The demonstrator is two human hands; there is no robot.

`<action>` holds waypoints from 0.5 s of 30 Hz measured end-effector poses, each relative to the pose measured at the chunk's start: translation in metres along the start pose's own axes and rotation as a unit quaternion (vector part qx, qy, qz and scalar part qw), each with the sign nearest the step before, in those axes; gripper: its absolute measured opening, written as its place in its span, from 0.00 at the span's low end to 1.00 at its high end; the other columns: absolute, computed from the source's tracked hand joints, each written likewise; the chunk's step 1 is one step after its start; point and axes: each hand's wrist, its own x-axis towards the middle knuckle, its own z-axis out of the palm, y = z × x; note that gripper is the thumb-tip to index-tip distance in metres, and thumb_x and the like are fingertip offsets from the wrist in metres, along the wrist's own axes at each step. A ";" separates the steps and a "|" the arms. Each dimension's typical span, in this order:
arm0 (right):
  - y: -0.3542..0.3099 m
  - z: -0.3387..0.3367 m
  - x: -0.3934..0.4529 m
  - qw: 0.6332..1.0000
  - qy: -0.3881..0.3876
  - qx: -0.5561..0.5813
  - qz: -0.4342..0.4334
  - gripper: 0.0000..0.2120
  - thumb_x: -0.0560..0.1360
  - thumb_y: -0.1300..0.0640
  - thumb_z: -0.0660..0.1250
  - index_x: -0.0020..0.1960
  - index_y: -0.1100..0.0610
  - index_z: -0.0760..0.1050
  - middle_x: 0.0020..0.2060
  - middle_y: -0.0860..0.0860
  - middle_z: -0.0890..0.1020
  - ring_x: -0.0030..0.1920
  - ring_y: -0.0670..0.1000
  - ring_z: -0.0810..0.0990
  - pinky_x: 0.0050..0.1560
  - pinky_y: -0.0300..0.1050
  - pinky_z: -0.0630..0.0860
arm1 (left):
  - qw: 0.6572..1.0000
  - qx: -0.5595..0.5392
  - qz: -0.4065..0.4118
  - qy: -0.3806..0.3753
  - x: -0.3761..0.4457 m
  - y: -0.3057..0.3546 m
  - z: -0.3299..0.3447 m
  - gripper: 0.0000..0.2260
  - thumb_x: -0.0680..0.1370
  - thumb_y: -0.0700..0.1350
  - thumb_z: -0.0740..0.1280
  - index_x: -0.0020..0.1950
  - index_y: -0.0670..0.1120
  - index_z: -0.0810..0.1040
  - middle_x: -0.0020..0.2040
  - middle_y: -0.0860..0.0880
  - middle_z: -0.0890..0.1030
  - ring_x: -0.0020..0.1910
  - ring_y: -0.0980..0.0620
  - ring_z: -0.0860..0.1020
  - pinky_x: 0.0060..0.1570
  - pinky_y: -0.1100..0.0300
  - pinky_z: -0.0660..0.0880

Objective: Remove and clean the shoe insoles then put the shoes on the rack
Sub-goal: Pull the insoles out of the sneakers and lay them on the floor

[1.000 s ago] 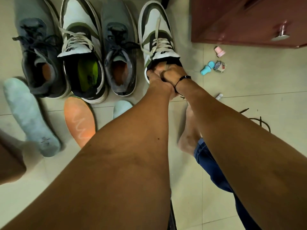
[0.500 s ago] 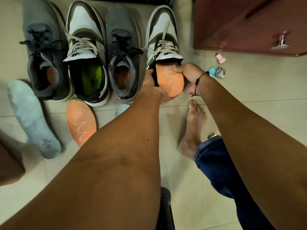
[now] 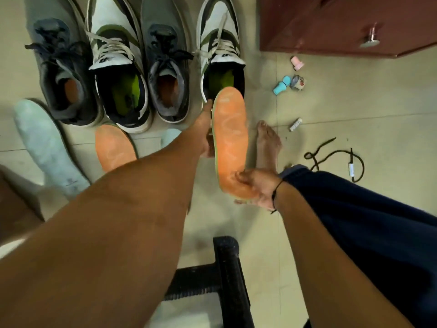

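The right hand point(image 3: 254, 188) pinches the orange insole point(image 3: 230, 138) by its heel, toe just clear of the white sneaker point(image 3: 221, 55), left hand point(image 3: 205, 129) fingers hidden; best laid beside the sneaker.

Matt foam insole point(image 3: 230, 133), glossy wood cabinet point(image 3: 331, 22) w/ metal knob point(image 3: 371, 37).

Insole point(image 3: 230, 138) before rightmost shoe point(image 3: 220, 43)

No legible txt; marks on pale insole point(image 3: 47, 147) blurred.
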 end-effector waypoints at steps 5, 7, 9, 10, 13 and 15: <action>0.077 0.016 0.008 0.973 0.031 -0.208 0.098 0.09 0.80 0.63 0.55 0.56 0.61 0.72 0.47 0.57 0.76 0.45 0.56 0.75 0.47 0.49 0.72 | 0.998 0.043 -0.035 0.039 -0.057 -0.076 -0.042 0.29 0.73 0.70 0.55 0.52 0.46 0.76 0.46 0.45 0.79 0.44 0.46 0.77 0.53 0.50 0.73; 0.090 0.024 0.008 0.973 0.054 -0.208 0.087 0.10 0.79 0.64 0.52 0.53 0.61 0.72 0.42 0.56 0.76 0.40 0.54 0.75 0.42 0.47 0.73 | 0.996 0.075 -0.033 0.036 -0.072 -0.103 -0.054 0.27 0.76 0.67 0.55 0.53 0.45 0.74 0.43 0.45 0.77 0.42 0.47 0.75 0.56 0.49 0.71; 0.092 0.033 0.006 0.976 0.100 -0.185 0.061 0.11 0.79 0.64 0.53 0.53 0.61 0.73 0.45 0.57 0.78 0.40 0.53 0.76 0.40 0.45 0.74 | 0.995 0.086 -0.035 0.027 -0.083 -0.127 -0.063 0.27 0.77 0.66 0.55 0.61 0.44 0.71 0.45 0.45 0.77 0.43 0.47 0.76 0.56 0.50 0.71; 0.088 0.037 0.002 0.974 0.118 -0.188 0.045 0.11 0.79 0.63 0.53 0.56 0.62 0.72 0.50 0.58 0.78 0.43 0.55 0.77 0.42 0.46 0.75 | 0.996 0.082 -0.031 0.021 -0.089 -0.136 -0.064 0.27 0.77 0.65 0.56 0.65 0.45 0.69 0.46 0.45 0.77 0.44 0.48 0.76 0.53 0.51 0.72; 0.073 0.044 -0.001 0.966 0.164 -0.198 -0.019 0.13 0.79 0.64 0.52 0.61 0.62 0.70 0.51 0.58 0.72 0.48 0.55 0.73 0.47 0.46 0.71 | 0.998 0.069 -0.013 0.001 -0.105 -0.156 -0.059 0.26 0.79 0.61 0.56 0.67 0.43 0.69 0.46 0.46 0.78 0.42 0.49 0.77 0.42 0.55 0.73; 0.065 0.042 -0.005 0.961 0.169 -0.215 -0.033 0.12 0.79 0.65 0.52 0.57 0.67 0.71 0.44 0.59 0.73 0.43 0.54 0.73 0.44 0.46 0.71 | 0.998 0.065 -0.001 -0.010 -0.112 -0.164 -0.053 0.24 0.80 0.59 0.54 0.68 0.43 0.70 0.50 0.46 0.79 0.47 0.49 0.77 0.46 0.55 0.72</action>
